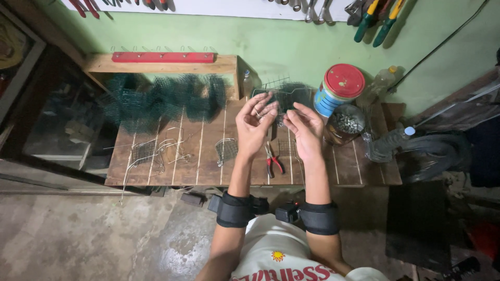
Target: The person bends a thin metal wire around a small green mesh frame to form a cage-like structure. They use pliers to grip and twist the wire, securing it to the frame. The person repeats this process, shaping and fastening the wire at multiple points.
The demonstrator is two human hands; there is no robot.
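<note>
Head view: left hand (253,125) and right hand (304,130), fingers curled, pinch a small piece of wire mesh (279,115) between them above the wooden counter (203,166). Red-handled pliers (272,160) lie at 6 o'clock, a red-lidded tin (338,88) at 2 o'clock.

Bare forearms; black padded wrist bands with small black units; white printed shirt.

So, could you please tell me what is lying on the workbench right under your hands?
Red-handled pliers lie on the wooden workbench below the left hand and right hand. The planks directly beneath the palms are hidden.
</note>
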